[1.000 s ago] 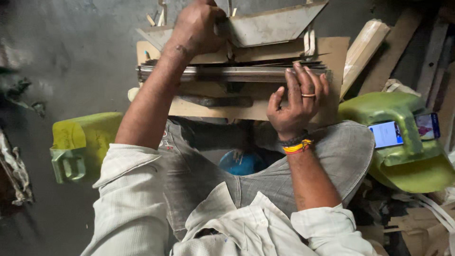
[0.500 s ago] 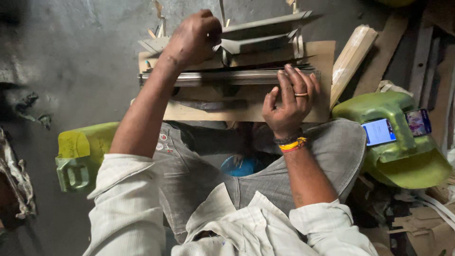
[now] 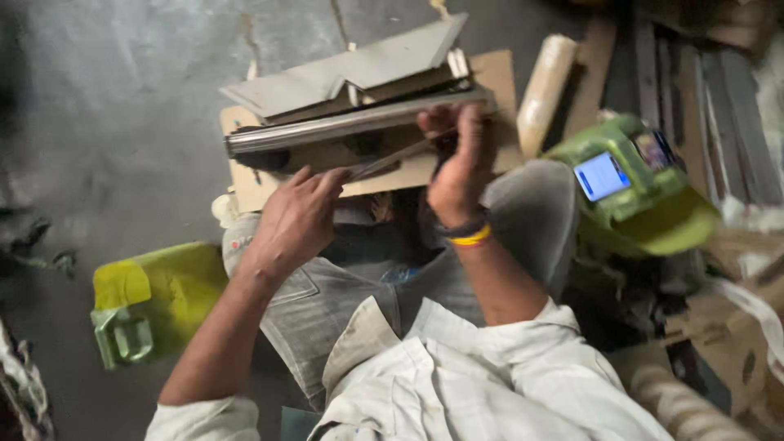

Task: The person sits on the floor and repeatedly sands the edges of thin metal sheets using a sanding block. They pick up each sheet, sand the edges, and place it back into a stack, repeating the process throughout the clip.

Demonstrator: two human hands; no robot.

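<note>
Item 1: left hand (image 3: 296, 219), as I read it from my remote seat, lies low over the lap, its fingertips pinching the near end of a thin metal strip (image 3: 392, 159).

Item 2: right hand (image 3: 459, 167), a yellow-and-dark band at its wrist, is curled over the far end of the same strip, fingers closed against a long metal bar (image 3: 351, 122) just above it (whether the palm presses the bar or only the strip, I cannot tell; the picture is blurred here).

Item 3: the strip runs slantwise between both hands, on a cardboard sheet (image 3: 498, 73) that rests on the grey floor (image 3: 122, 98) before the knees.

Item 4: folded grey metal pieces (image 3: 351, 69), stacked just behind the bar on the cardboard.

Item 5: green welding helmet (image 3: 645, 204) beside the right knee, with a lit phone (image 3: 601, 175) on it.

Item 6: yellow-green plastic can (image 3: 151, 298), left of the left thigh.
</note>
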